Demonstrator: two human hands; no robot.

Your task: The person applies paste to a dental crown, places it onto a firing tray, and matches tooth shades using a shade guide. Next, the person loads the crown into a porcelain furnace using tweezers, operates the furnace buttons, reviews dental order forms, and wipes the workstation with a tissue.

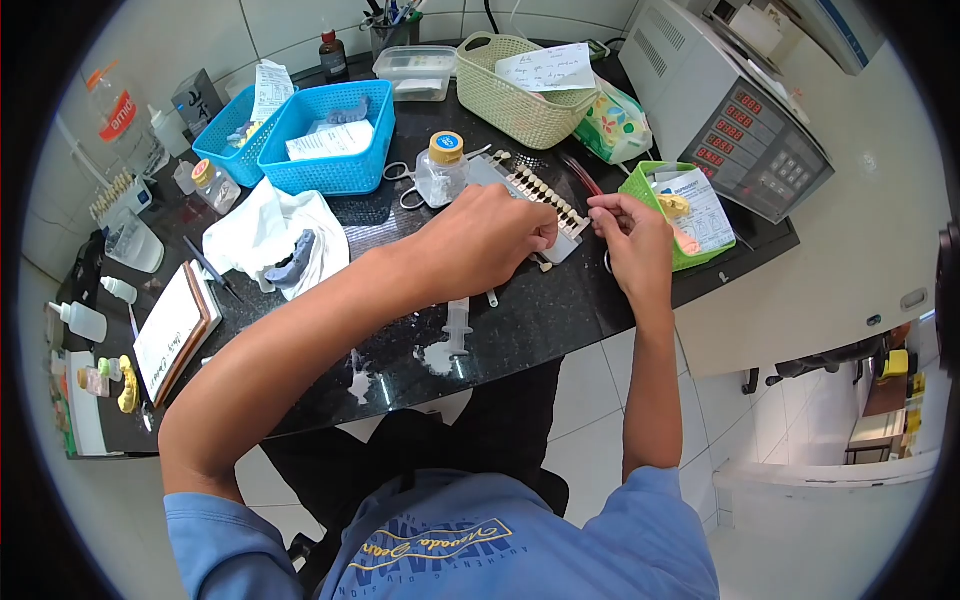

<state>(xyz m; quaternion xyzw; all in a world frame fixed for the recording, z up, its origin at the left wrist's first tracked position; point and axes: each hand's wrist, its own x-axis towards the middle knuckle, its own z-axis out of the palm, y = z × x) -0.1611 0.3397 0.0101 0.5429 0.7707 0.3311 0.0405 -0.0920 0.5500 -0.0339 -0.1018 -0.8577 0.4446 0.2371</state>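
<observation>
My left hand (pixel 490 235) reaches over the lower edge of a shade guide (pixel 550 200), a grey holder with a row of tooth-coloured tabs. Its fingers are curled together, and what they hold is hidden. My right hand (pixel 635 235) is at the right end of the guide, thumb and fingertips pinched together near the last tabs. Anything between them is too small to tell. A loose tab (pixel 541 263) shows below my left hand. Behind that hand stands a glass jar (pixel 441 180) with a gold lid. A syringe (pixel 457 325) lies near white powder.
Blue baskets (pixel 330 170) and a beige basket (pixel 520 100) stand at the back. A green basket (pixel 640 185) and a machine with red displays (pixel 730 110) are at the right. Left are a white cloth (pixel 265 230), notepad (pixel 175 330) and bottles. Scissors (pixel 405 185) lie beside the jar.
</observation>
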